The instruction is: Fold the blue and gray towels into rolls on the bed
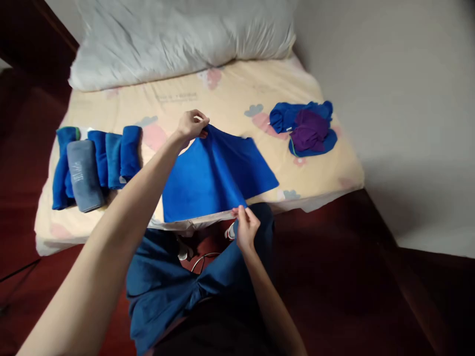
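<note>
A blue towel (pixel 222 173) is spread over the near edge of the bed, its middle lifted into folds. My left hand (pixel 193 124) pinches its far edge, raised above the sheet. At the near edge, my right hand (pixel 246 226) grips the cloth between thumb and fingers. Left of it lie several rolled towels side by side, among them a grey-blue roll (pixel 85 175) with pale lettering and a bright blue roll (pixel 131 152). Toward the right sits a loose heap of blue cloths (pixel 284 116) with a purple cloth (pixel 309 131) on top.
The bed (pixel 222 94) has a cream sheet with carrot prints. A large pale bundled quilt or pillow (pixel 178 39) lies along its far side. A grey wall (pixel 401 123) stands at the right. Below are my legs (pixel 163 282) and a dark red floor (pixel 322 277).
</note>
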`<state>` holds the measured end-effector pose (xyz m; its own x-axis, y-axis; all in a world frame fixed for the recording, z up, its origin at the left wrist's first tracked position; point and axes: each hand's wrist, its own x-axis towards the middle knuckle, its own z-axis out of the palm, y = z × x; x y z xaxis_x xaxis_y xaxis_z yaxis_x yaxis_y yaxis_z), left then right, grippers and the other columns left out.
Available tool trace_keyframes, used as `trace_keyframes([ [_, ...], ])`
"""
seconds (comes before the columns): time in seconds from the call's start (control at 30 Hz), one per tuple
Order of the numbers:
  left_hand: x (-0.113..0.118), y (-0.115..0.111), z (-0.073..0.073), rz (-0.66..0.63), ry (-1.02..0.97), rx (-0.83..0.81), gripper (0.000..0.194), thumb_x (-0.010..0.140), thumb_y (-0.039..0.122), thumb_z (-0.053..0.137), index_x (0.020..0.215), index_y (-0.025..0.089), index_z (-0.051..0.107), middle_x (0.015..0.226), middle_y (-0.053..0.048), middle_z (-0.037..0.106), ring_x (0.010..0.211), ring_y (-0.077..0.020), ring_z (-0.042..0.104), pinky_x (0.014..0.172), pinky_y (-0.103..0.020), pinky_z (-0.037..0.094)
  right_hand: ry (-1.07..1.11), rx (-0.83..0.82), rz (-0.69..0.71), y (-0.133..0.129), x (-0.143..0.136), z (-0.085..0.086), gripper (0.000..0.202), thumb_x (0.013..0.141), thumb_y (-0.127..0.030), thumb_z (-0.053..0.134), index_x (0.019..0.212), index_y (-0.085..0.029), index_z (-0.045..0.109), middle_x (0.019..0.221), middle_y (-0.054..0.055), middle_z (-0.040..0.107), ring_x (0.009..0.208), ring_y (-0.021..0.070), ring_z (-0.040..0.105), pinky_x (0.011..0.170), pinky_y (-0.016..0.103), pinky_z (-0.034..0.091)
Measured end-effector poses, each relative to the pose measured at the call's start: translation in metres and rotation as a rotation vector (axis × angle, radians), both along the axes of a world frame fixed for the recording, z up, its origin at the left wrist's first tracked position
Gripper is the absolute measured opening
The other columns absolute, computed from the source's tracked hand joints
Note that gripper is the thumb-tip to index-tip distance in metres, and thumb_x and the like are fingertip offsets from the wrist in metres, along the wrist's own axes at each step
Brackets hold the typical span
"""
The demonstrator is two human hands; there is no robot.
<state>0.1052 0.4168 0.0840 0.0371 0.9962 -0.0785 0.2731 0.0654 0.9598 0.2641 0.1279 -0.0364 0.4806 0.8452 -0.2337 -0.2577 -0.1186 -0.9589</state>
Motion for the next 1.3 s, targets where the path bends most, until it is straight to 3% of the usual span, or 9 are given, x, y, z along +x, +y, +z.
trace_keyframes([
  [0.13,-0.041,-0.045,0.075,-0.023,-0.09,0.129,0.02,0.082,0.028,0.074,0.089,0.017,0.059,0.072,0.0,0.06,0.068,-0.0132,0.066,0.079,-0.036,0.06,-0.367,0.198,-0.066,0.021,0.042,0.058,0.043,0.087,-0.057,0.063,0.068,-0.018,0.059,0.07,-0.001,0.057,0.063,0.0114,0.051,0.063,0.025,0.043],
  [0.23,-0.074,-0.084,0.116,-0.026,-0.085,0.232,0.022,0.08,0.027,0.075,0.093,0.017,0.061,0.077,-0.001,0.064,0.074,-0.0149,0.068,0.082,-0.038,0.06,-0.45,0.329,-0.114,0.047,0.064,0.108,0.045,0.086,-0.06,0.062,0.068,-0.019,0.055,0.068,-0.003,0.051,0.064,0.011,0.048,0.063,0.024,0.042],
  [0.37,-0.11,-0.133,0.153,0.02,0.008,0.343,0.023,0.08,0.026,0.074,0.099,0.017,0.064,0.085,-0.005,0.069,0.083,-0.0178,0.07,0.08,-0.035,0.059,-0.447,0.5,-0.046,0.083,0.075,0.164,0.043,0.083,-0.062,0.064,0.085,-0.018,0.062,0.078,0.001,0.06,0.074,0.0143,0.058,0.068,0.025,0.048],
  [0.5,-0.133,-0.169,0.174,0.086,0.091,0.435,0.025,0.08,0.031,0.073,0.1,0.018,0.068,0.091,-0.007,0.072,0.089,-0.0195,0.068,0.077,-0.029,0.057,-0.388,0.569,0.031,0.1,0.073,0.205,0.054,0.077,-0.059,0.073,0.112,-0.02,0.06,0.093,0.004,0.066,0.077,0.0141,0.063,0.067,0.026,0.053],
  [0.7,-0.163,-0.224,0.181,0.149,0.096,0.488,0.032,0.074,0.038,0.078,0.096,0.016,0.073,0.093,-0.007,0.074,0.094,-0.0223,0.068,0.079,-0.029,0.057,-0.344,0.579,0.172,0.07,0.072,0.239,0.046,0.068,-0.044,0.086,0.103,-0.019,0.069,0.091,0.004,0.07,0.082,0.0144,0.067,0.073,0.027,0.057],
  [0.83,-0.182,-0.264,0.171,0.09,0.036,0.341,0.034,0.069,0.042,0.081,0.092,0.018,0.076,0.089,-0.007,0.075,0.09,-0.0241,0.071,0.079,-0.032,0.059,-0.285,0.471,0.279,0.033,0.078,0.243,0.043,0.057,-0.035,0.093,0.092,-0.018,0.075,0.087,0.004,0.073,0.084,0.016,0.07,0.082,0.031,0.059],
  [0.97,-0.196,-0.288,0.161,0.049,0.024,0.174,0.036,0.064,0.045,0.084,0.09,0.021,0.077,0.08,-0.006,0.075,0.077,-0.0238,0.072,0.07,-0.034,0.06,-0.245,0.313,0.368,0.012,0.084,0.243,0.043,0.055,-0.034,0.095,0.09,-0.018,0.076,0.08,0.005,0.073,0.074,0.0166,0.07,0.075,0.032,0.06],
  [1.1,-0.199,-0.28,0.155,0.057,0.013,0.134,0.032,0.067,0.04,0.084,0.091,0.021,0.076,0.078,-0.006,0.075,0.076,-0.0224,0.071,0.071,-0.034,0.06,-0.256,0.248,0.409,0.027,0.085,0.245,0.041,0.056,-0.033,0.095,0.09,-0.019,0.076,0.075,0.004,0.071,0.063,0.0132,0.065,0.062,0.028,0.058],
  [1.3,-0.196,-0.226,0.131,0.09,0.032,0.136,0.027,0.071,0.03,0.08,0.093,0.017,0.074,0.076,-0.007,0.075,0.077,-0.0215,0.071,0.075,-0.035,0.058,-0.231,0.154,0.461,0.102,0.065,0.232,0.038,0.059,-0.027,0.093,0.09,-0.014,0.075,0.069,0.003,0.07,0.059,0.0129,0.066,0.053,0.024,0.055],
])
